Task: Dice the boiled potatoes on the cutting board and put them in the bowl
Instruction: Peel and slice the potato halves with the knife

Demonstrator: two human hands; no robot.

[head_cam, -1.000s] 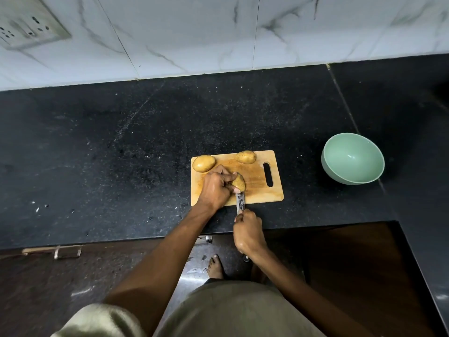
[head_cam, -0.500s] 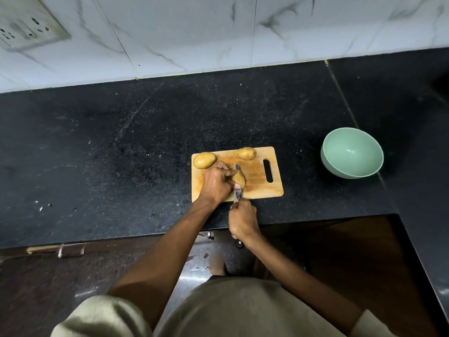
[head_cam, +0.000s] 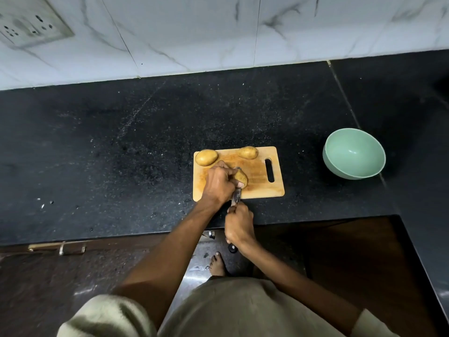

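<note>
A wooden cutting board (head_cam: 257, 183) lies on the black counter. Two whole potatoes rest along its far edge, one at the left corner (head_cam: 206, 157) and one in the middle (head_cam: 248, 152). My left hand (head_cam: 218, 184) grips a third potato (head_cam: 241, 178) near the board's centre. My right hand (head_cam: 238, 224) holds the knife (head_cam: 235, 197) by its handle, and the blade runs under my left hand into that potato. The blade's tip shows just beyond the potato. A pale green bowl (head_cam: 354, 153) stands to the right of the board, with nothing visible in it.
The black stone counter (head_cam: 121, 154) stretches wide to the left and behind the board. A white marble-tiled wall with a socket plate (head_cam: 31, 25) backs it. The counter turns a corner at the right. My bare foot (head_cam: 217, 263) stands on the floor below.
The knife has gone forward into the held potato, its tip now past the far side. My right hand has moved closer to the board. The other potatoes and bowl have not moved.
</note>
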